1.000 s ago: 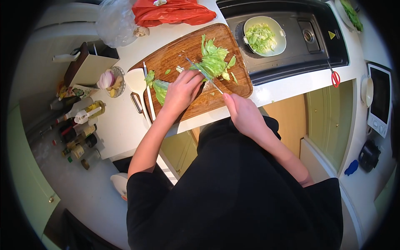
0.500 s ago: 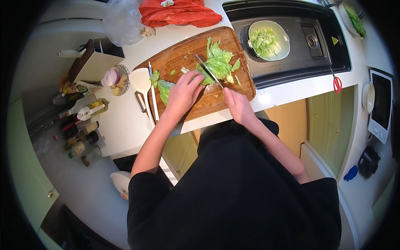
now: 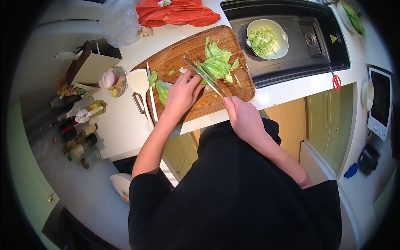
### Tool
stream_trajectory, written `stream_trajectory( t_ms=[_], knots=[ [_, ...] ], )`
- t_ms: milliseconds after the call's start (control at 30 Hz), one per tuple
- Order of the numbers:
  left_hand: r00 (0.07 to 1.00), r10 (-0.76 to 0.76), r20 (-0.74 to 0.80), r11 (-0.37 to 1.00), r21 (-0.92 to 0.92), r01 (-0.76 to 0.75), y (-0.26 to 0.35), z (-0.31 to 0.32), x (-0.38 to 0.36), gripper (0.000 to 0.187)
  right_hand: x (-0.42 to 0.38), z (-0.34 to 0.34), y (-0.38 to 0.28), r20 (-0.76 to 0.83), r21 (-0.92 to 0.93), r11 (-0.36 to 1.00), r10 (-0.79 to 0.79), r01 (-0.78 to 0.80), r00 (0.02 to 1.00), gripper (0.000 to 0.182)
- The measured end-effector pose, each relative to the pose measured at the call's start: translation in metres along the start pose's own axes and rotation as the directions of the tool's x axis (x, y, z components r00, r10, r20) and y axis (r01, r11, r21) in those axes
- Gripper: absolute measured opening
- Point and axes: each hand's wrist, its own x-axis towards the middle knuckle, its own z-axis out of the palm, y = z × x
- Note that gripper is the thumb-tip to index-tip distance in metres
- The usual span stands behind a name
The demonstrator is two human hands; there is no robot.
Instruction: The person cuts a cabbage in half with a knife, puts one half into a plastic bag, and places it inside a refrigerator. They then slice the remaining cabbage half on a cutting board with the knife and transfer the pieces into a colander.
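Note:
My left hand (image 3: 182,93) is on the wooden cutting board (image 3: 175,54), its fingers curled down on a piece of lettuce that they mostly hide. My right hand (image 3: 246,118) grips the handle of a kitchen knife (image 3: 203,76), whose blade slants up and left, close beside my left fingertips. Cut lettuce (image 3: 217,62) lies in a loose heap on the blade's right side. Another lettuce piece (image 3: 162,91) sits left of my left wrist, and small scraps are scattered about the board.
A bowl of cut lettuce (image 3: 286,45) stands in the dark sink (image 3: 300,68). At the board's left edge lie a white spatula (image 3: 138,81), chopsticks (image 3: 151,98) and a peeler (image 3: 138,103). Red-handled scissors (image 3: 336,82) rest by the sink. A red bag (image 3: 175,14) lies behind the board.
The knife has shifted left towards my left fingers, its tip further left. My right hand is a little lower and nearer my body. My left hand has hardly moved.

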Motion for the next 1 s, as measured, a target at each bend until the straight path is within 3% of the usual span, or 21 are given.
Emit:
stream_trajectory(
  t_ms=[300,600,900,1000],
  knots=[
    [1.000,-0.003,0.025,1.000,-0.004,0.003,0.001,0.001,0.001,0.020,0.001,-0.003,-0.002,0.084,-0.009,0.995,0.096,-0.095,0.992,0.041],
    [0.998,0.007,0.059,1.000,-0.002,-0.007,0.005,0.002,0.003,0.025,0.030,0.021,0.030,0.016,0.103,0.994,-0.045,0.043,0.999,0.053],
    [0.999,0.031,0.013,0.999,-0.023,-0.030,0.001,0.000,-0.002,0.028,0.035,0.040,0.047,0.043,0.270,0.958,0.092,-0.100,0.995,0.047],
    [0.999,0.048,0.012,0.998,-0.037,-0.047,0.002,-0.002,-0.003,0.028,0.022,0.021,0.026,-0.044,0.259,0.965,-0.040,0.050,0.998,0.043]
  ],
)
